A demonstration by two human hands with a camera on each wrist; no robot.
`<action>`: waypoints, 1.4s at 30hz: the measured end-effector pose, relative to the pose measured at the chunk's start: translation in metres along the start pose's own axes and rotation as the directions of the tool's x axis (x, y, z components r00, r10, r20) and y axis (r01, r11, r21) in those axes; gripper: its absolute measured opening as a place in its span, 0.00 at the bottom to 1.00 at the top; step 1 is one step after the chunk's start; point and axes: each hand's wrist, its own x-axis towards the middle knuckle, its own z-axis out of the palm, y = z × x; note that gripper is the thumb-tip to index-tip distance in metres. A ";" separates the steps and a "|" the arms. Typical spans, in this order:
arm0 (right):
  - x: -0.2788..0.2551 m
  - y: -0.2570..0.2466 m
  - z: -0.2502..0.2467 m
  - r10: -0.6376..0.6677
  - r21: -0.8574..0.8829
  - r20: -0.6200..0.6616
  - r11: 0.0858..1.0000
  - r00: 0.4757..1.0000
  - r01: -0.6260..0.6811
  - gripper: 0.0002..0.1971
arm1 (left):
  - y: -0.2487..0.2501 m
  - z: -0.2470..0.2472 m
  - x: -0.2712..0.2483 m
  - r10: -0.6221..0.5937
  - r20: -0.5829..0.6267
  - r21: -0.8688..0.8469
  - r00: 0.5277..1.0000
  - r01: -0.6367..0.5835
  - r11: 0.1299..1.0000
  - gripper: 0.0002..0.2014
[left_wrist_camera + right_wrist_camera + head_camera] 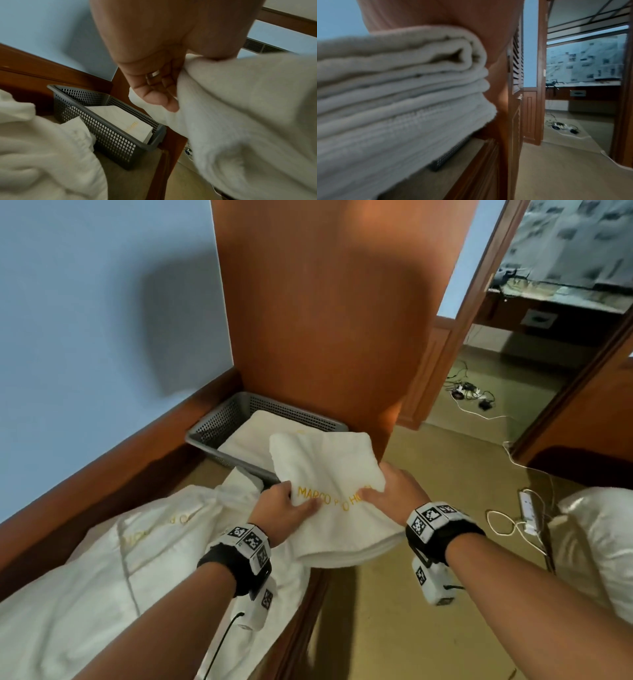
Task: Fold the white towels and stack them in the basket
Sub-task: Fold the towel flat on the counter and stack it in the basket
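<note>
A folded white towel with gold lettering is held in the air between both hands, just in front of and partly over the grey mesh basket. My left hand grips its near left edge, thumb on top, fingers underneath. My right hand grips the near right edge; in the right wrist view only the towel's stacked layers show. Another folded white towel lies inside the basket. Unfolded white towels lie heaped at the left.
The basket sits on a bench in the corner between the blue wall and a tall wooden panel. Cables and a power strip lie on the floor at the right. A white pillow is at the far right.
</note>
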 end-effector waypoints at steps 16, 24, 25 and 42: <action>0.331 -0.037 0.022 -0.351 -0.180 0.330 0.888 0.876 0.423 0.15 | -0.029 0.012 0.199 -0.382 -0.345 -0.210 0.857 0.326 0.922 0.17; 0.424 -0.061 0.072 -0.460 -0.089 0.461 0.826 0.758 0.556 0.18 | -0.051 0.022 0.251 -0.594 -0.456 -0.389 0.662 0.452 0.802 0.12; 0.431 -0.062 0.079 -0.467 -0.090 0.469 0.819 0.749 0.567 0.19 | -0.056 0.023 0.257 -0.610 -0.458 -0.417 0.647 0.450 0.790 0.12; 0.469 -0.019 0.133 -0.331 -0.136 0.598 0.856 0.730 0.499 0.13 | -0.077 0.072 0.279 -0.795 -0.448 -0.480 0.408 0.641 0.599 0.09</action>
